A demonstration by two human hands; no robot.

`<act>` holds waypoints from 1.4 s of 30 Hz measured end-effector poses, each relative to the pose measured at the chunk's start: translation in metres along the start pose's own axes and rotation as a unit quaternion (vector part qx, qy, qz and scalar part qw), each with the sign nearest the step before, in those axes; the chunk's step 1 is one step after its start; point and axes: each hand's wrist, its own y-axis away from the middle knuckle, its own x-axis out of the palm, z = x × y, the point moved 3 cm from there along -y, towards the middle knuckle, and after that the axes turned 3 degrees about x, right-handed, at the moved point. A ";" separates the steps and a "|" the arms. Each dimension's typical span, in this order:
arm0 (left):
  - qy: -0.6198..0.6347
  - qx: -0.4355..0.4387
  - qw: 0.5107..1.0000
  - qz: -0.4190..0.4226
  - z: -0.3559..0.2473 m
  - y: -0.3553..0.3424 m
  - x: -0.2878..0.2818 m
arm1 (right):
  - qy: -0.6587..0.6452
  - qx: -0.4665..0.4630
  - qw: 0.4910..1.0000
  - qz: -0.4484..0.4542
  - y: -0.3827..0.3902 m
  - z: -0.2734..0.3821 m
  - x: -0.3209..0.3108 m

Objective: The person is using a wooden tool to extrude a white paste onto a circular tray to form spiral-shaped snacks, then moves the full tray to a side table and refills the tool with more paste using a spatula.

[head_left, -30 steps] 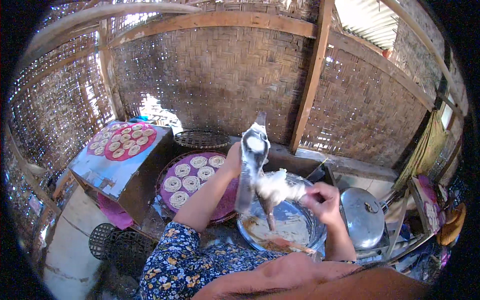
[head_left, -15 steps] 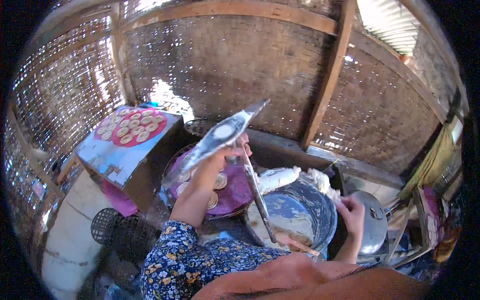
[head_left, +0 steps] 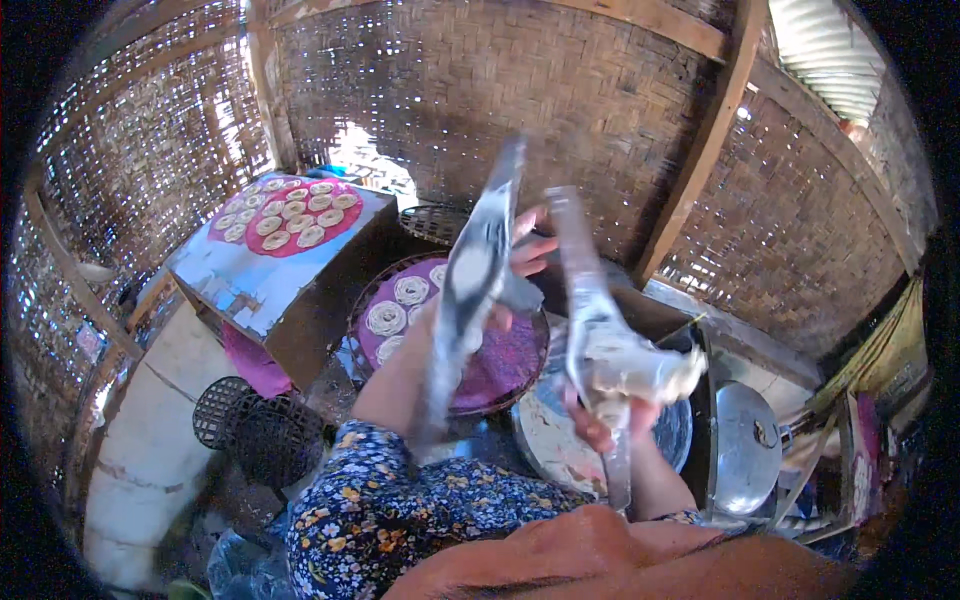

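My left hand point(head_left: 533, 252), partly hidden, is closed around a long flat greyish piece point(head_left: 470, 275) with a round centre, tilted upright and blurred by motion. A short grey stub point(head_left: 520, 294) shows beside its fingers. My right hand point(head_left: 592, 428) grips a second long pale bar point(head_left: 578, 255) with a wider middle, and a lump of white dough point(head_left: 645, 370) lies against it. Below that hand stands a round basin point(head_left: 681, 440) smeared with pale batter. Left of it, a round tray point(head_left: 512, 365) with a purple sheet carries several coiled dough rounds point(head_left: 386, 318).
A box point(head_left: 232, 292) with a blue-white top stands at the left, more coiled rounds on its pink sheets point(head_left: 275, 215). Black baskets point(head_left: 262, 435) sit on the floor. A metal lid point(head_left: 745, 450) lies right of the basin. Woven walls point(head_left: 600, 110) enclose the space.
My right hand has lifted dough from the basin and come left and up to the second bar, now separate from the flat piece. The left hand has moved slightly right and up.
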 end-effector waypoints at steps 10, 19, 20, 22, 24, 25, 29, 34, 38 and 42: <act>-0.345 -0.208 0.912 0.075 -0.045 0.047 0.013 | 0.515 -0.206 0.820 -0.143 -0.026 0.047 0.022; -0.537 -0.300 0.783 0.092 -0.027 0.068 0.005 | 0.857 -0.228 0.461 -0.029 -0.034 0.025 0.043; -0.545 -0.269 0.789 0.085 -0.030 0.068 0.010 | 0.860 -0.221 0.459 -0.024 -0.033 0.021 0.040; -0.535 -0.340 0.765 0.115 -0.027 0.074 0.014 | 0.861 -0.201 0.466 -0.021 -0.032 0.012 0.034; -0.508 -0.439 0.716 0.190 -0.001 0.099 0.010 | 0.851 -0.200 0.484 -0.025 -0.032 0.004 0.024; -0.507 -0.442 0.715 0.189 -0.002 0.099 0.015 | 0.842 -0.197 0.501 -0.036 -0.032 0.001 0.019; -0.456 -0.416 0.785 0.052 -0.009 0.105 0.018 | 0.847 -0.145 0.508 -0.063 -0.040 -0.009 0.001; -0.364 -0.333 0.862 -0.113 -0.015 0.142 0.009 | 0.711 -0.074 0.699 0.003 -0.069 -0.006 -0.017; -0.141 -0.289 0.907 -0.272 -0.035 0.215 -0.010 | 0.750 -0.045 0.617 -0.233 -0.078 0.012 -0.118; -0.019 -0.260 0.846 -0.465 -0.077 0.254 -0.037 | 0.760 0.064 0.522 -0.382 -0.048 0.006 -0.246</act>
